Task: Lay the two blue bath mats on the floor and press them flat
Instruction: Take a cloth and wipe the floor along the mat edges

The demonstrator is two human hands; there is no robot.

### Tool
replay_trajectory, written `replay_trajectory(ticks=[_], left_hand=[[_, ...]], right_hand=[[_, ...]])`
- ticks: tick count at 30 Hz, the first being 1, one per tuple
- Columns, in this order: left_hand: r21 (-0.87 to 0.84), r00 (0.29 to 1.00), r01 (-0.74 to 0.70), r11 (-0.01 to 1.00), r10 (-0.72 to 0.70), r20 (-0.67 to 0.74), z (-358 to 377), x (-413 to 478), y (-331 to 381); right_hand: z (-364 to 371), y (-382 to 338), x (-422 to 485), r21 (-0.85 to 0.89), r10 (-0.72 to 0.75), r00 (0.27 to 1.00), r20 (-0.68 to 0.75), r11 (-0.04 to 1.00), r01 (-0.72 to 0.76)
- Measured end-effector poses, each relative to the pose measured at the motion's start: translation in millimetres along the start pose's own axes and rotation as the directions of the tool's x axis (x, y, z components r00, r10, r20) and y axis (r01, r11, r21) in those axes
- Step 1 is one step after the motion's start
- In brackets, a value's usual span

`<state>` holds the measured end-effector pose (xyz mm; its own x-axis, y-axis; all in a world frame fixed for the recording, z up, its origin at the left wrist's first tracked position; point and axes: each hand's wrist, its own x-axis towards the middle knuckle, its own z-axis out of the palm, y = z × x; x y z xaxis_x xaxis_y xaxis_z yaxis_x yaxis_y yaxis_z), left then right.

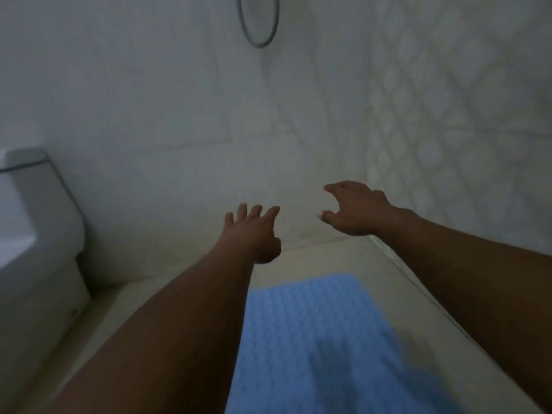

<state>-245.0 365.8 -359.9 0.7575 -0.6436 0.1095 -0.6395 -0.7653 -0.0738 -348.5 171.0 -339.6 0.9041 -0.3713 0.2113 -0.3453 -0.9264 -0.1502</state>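
1 blue mat [313,339] on floor [301,258].
Your 2 hands, left [254,231] & right [355,210], both spread, empty, raised w/ nothing touched.

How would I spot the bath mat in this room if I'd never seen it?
Find the white toilet at the left, then look right along the pale floor. The blue bath mat lies there between the person's two forearms. It is the only blue thing, with a bumpy woven texture.
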Motion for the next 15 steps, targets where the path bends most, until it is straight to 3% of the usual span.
replay_trajectory(ticks=[6,11,15], left_hand=[[0.03,0.994,-0.055,0.998,0.058,-0.093,-72.1,29.6,14.4],[0.062,0.994,-0.095,0.994,0.098,-0.056,-91.5,45.7,8.2],[0.046,0.998,-0.069,0.997,0.068,0.011,-150.3,69.8,-16.2]], right_hand=[[-57.7,10.7,20.3,0.037,0.029,0.999,-0.046,0.999,-0.027],[-68.3,11.7,34.4,0.097,-0.06,0.998,-0.017,0.993,0.061],[-123.4,2.5,67.8,0.101,-0.054,0.998,0.018,0.994,0.052]])
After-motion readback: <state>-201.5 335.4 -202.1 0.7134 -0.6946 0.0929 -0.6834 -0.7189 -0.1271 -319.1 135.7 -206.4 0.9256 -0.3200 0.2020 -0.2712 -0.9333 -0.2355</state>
